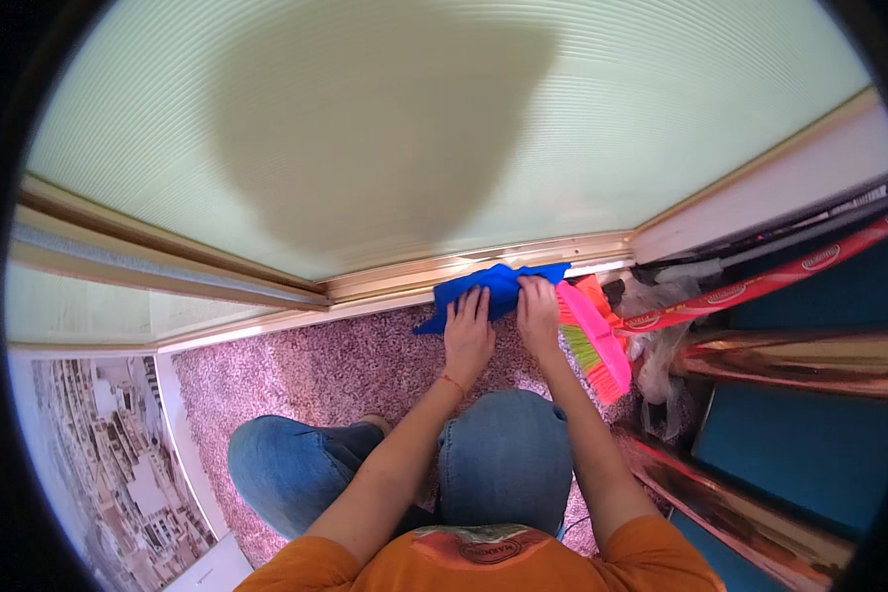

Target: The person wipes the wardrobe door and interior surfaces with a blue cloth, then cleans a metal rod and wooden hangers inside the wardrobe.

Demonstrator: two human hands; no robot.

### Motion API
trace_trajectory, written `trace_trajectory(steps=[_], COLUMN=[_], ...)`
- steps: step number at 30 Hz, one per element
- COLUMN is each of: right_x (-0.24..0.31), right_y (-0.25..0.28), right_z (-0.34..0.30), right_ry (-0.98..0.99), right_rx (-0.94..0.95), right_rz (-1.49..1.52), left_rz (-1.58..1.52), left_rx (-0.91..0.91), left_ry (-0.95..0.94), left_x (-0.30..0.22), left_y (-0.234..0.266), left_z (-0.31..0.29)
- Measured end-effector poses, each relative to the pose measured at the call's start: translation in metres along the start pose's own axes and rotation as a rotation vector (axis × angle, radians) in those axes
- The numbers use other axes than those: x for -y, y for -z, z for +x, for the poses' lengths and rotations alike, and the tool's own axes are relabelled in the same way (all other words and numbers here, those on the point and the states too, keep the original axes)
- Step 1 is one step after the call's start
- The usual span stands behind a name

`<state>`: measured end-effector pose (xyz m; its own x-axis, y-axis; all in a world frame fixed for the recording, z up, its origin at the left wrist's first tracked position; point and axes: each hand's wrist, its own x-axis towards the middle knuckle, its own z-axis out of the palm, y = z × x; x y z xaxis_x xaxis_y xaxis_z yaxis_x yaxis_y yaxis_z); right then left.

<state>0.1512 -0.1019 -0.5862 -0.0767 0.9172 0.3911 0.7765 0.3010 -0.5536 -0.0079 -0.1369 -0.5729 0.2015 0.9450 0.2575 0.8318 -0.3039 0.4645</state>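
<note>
A bright blue cloth (499,284) lies bunched along the lower rail of a ribbed, pale sliding door, its left corner hanging over the carpet. My left hand (471,335) grips its left part, with the fingers bent down onto the fabric. Close by, my right hand (538,314) pinches the right part against the rail; its fingertips are partly lost in the folds. Just right of that hand stands a broom head (602,340) with a pink body and pink, green and orange bristles, apart from the cloth.
The broom's red handle (760,286) slants to the upper right. Behind it is a crumpled clear plastic bag (664,365). Shiny copper-coloured tubes (799,360) stand at the right. A purple shaggy carpet (266,380) covers the floor around my bent knees. A door frame edge (178,247) rises at the left.
</note>
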Motion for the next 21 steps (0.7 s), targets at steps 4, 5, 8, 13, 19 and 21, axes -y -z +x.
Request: trace_trajectory(steps=[4,5,8,13,19,21], right_x=[-0.011,-0.022,-0.029,-0.03,0.021,0.029], right_y=[0.019,0.02,0.018,0.01,-0.032,-0.033], right_z=[0.019,0.017,0.017,0.022,0.025,0.027], right_ry=[-0.215,-0.232,-0.15,-0.23,-0.003,0.044], right_rx=[-0.217,-0.136,-0.1,-0.039,0.002,0.019], right_rz=[-0.149,-0.169,-0.36,-0.413,-0.208,-0.235], left_rz=[0.028,0.004,-0.023,-0.008,-0.078,-0.055], left_rx=[0.128,0.2,0.265,0.223,-0.218,-0.271], left_ry=[-0.233,-0.27,-0.391,-0.412,-0.105,-0.042], left_x=[-0.011,-0.015,-0.024,-0.015,0.016,0.021], left_y=[-0.018,-0.02,-0.023,-0.028,-0.017,-0.01], left_z=[0.024,0.031,0.049,0.065,0.053,0.048])
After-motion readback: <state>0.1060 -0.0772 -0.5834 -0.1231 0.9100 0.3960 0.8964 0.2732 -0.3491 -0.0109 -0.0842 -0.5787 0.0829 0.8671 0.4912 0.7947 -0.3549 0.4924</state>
